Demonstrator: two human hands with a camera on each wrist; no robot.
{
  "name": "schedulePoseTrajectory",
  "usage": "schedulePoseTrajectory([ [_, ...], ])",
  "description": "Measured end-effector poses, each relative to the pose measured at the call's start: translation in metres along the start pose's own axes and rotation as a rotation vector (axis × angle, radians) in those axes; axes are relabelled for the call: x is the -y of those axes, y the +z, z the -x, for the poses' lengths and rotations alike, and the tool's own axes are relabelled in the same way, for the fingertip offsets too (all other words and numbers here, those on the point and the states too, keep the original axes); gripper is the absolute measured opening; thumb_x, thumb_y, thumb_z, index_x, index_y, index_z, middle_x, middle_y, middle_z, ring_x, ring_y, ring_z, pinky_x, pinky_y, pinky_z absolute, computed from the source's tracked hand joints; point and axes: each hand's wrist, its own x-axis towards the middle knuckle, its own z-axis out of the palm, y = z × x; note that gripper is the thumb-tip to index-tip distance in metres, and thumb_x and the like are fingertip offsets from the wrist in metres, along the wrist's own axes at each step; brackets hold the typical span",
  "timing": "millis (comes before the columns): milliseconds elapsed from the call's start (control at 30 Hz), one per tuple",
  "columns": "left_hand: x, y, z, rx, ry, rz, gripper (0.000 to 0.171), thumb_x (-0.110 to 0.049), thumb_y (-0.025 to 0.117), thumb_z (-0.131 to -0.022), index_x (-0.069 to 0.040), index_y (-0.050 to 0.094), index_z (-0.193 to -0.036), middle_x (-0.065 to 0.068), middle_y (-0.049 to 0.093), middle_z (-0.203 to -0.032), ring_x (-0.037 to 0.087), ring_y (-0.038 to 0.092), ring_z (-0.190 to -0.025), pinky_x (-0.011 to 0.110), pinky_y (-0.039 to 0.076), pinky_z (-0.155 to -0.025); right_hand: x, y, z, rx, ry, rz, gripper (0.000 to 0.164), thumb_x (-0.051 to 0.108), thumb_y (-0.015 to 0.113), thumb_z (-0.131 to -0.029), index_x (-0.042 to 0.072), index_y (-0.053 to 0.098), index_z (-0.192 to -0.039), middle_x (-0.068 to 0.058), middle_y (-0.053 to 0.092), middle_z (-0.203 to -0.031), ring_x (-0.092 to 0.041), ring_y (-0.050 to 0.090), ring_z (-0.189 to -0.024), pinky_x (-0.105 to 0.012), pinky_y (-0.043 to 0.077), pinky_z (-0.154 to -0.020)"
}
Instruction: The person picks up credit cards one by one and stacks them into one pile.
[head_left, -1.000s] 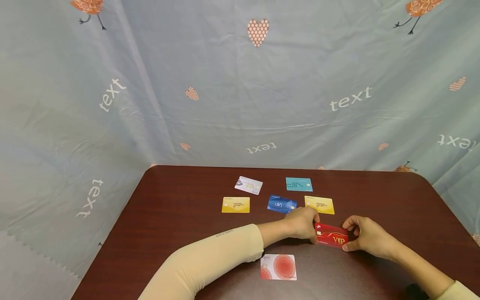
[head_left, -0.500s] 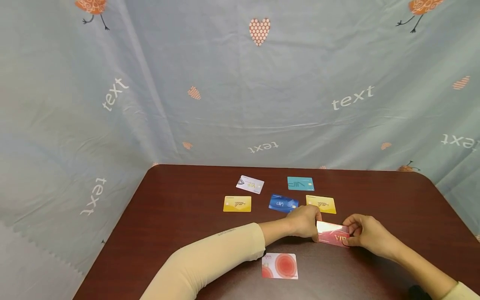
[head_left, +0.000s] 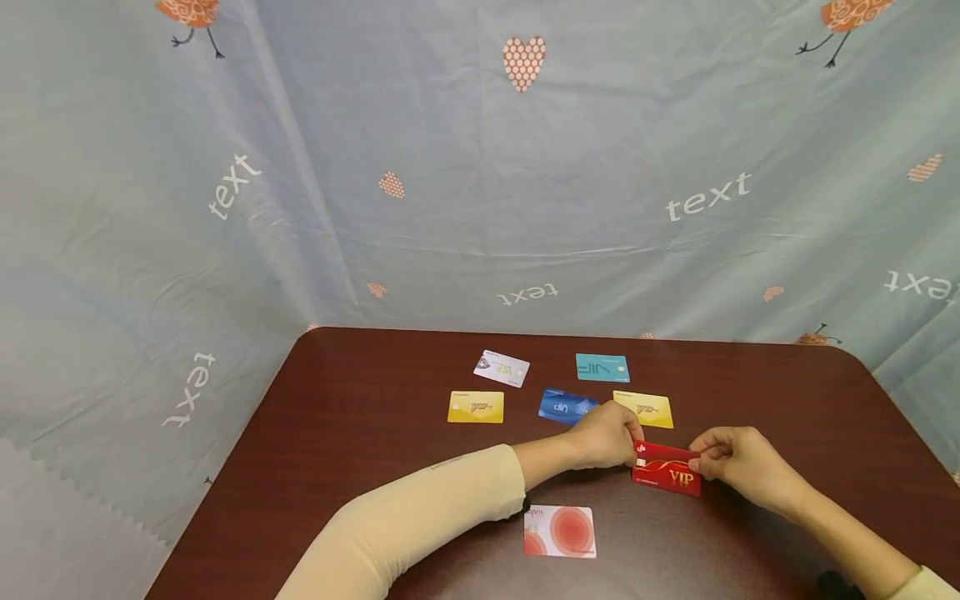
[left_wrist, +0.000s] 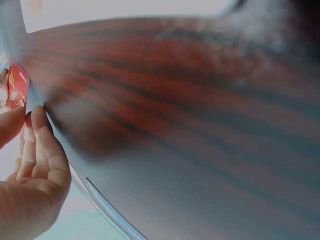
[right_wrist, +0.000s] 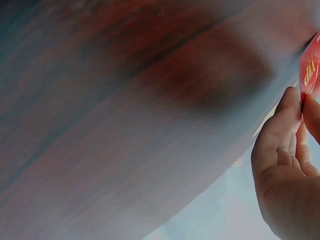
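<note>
A red VIP card with gold lettering is held between my two hands, above the right part of the table. My left hand pinches its left end between thumb and fingers. The right hand grips the opposite end, its thumb lying over the card's upper right part. In the left wrist view, the left hand has the red card at its fingertips. The right wrist view shows the right hand with thumb and index finger on the card's edge.
Behind my left hand lie a blue card and a yellow card. Another yellow card, a white card and a teal card lie farther back or left. A white card with red circles is nearer on the table.
The right thumb has shifted up from the red card's lower right corner to its upper right part. The card's tilt changes: glare washed across it half a second ago and is gone now.
</note>
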Motion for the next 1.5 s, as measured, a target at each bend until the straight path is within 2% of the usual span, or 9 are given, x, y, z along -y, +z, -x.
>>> schedulePoseTrajectory([
  [100, 0.003, -0.001, 0.001, 0.011, 0.013, 0.064, 0.021, 0.013, 0.079, -0.079, -0.005, 0.069, -0.085, -0.001, 0.063, -0.06, 0.005, 0.056, -0.054, 0.017, 0.044, -0.053, 0.002, 0.0, 0.0, 0.003, 0.015, -0.036, 0.019, 0.004, 0.077, -0.093, -0.007, 0.069, -0.108, -0.008, 0.071, -0.088, -0.02, 0.064, -0.073, -0.03, 0.058, -0.062],
  [233, 0.005, -0.003, 0.003, 0.022, 0.022, 0.173, 0.021, 0.017, 0.075, -0.081, -0.002, 0.068, -0.087, 0.003, 0.065, -0.061, 0.011, 0.06, -0.053, 0.017, 0.045, -0.05, 0.006, 0.001, 0.0, 0.015, 0.043, -0.09, 0.021, 0.004, 0.076, -0.094, -0.008, 0.068, -0.108, -0.01, 0.071, -0.088, -0.022, 0.067, -0.074, -0.032, 0.062, -0.066],
  [400, 0.006, -0.007, 0.009, 0.037, 0.015, 0.305, 0.021, 0.021, 0.073, -0.08, 0.002, 0.068, -0.09, 0.008, 0.066, -0.063, 0.016, 0.063, -0.054, 0.024, 0.057, -0.054, 0.009, 0.002, 0.002, 0.026, 0.055, -0.123, 0.022, 0.003, 0.076, -0.094, -0.01, 0.067, -0.109, -0.011, 0.07, -0.087, -0.022, 0.069, -0.077, -0.033, 0.063, -0.067],
  [533, 0.007, -0.01, 0.013, 0.046, 0.013, 0.36, 0.021, 0.021, 0.073, -0.08, 0.004, 0.069, -0.091, 0.009, 0.066, -0.066, 0.018, 0.065, -0.056, 0.03, 0.062, -0.058, 0.011, 0.003, 0.003, 0.032, 0.04, -0.123, 0.022, 0.003, 0.076, -0.094, -0.01, 0.066, -0.109, -0.011, 0.071, -0.087, -0.022, 0.069, -0.077, -0.032, 0.063, -0.066],
  [800, 0.009, -0.021, 0.018, 0.045, 0.014, 0.433, 0.02, 0.022, 0.074, -0.081, 0.007, 0.07, -0.094, 0.007, 0.064, -0.067, 0.016, 0.068, -0.059, 0.033, 0.063, -0.061, 0.023, 0.005, 0.001, 0.002, 0.039, -0.148, 0.027, 0.006, 0.078, -0.093, -0.01, 0.066, -0.111, -0.011, 0.072, -0.089, -0.021, 0.069, -0.076, -0.032, 0.062, -0.066],
  [1067, 0.01, -0.037, 0.024, 0.048, 0.03, 0.465, 0.02, 0.02, 0.074, -0.083, 0.007, 0.071, -0.098, 0.008, 0.067, -0.071, 0.017, 0.07, -0.062, 0.033, 0.064, -0.063, 0.034, 0.006, 0.0, -0.011, 0.043, -0.173, 0.031, 0.01, 0.079, -0.093, -0.009, 0.066, -0.114, -0.012, 0.075, -0.094, -0.022, 0.07, -0.08, -0.034, 0.062, -0.068],
  [1300, 0.01, -0.046, 0.037, 0.045, 0.018, 0.467, 0.021, 0.018, 0.074, -0.084, 0.007, 0.072, -0.102, 0.008, 0.067, -0.073, 0.018, 0.071, -0.063, 0.034, 0.064, -0.065, 0.041, 0.011, 0.0, 0.003, 0.051, -0.198, 0.033, 0.011, 0.08, -0.093, -0.009, 0.066, -0.114, -0.012, 0.075, -0.096, -0.023, 0.071, -0.081, -0.035, 0.063, -0.069],
  [1500, 0.012, -0.051, 0.047, 0.023, 0.017, 0.489, 0.021, 0.018, 0.075, -0.083, 0.007, 0.073, -0.102, 0.01, 0.068, -0.073, 0.021, 0.07, -0.063, 0.04, 0.065, -0.069, 0.047, 0.016, -0.001, 0.01, 0.019, -0.214, 0.032, 0.01, 0.081, -0.092, -0.01, 0.067, -0.113, -0.013, 0.075, -0.095, -0.023, 0.071, -0.079, -0.036, 0.063, -0.067],
])
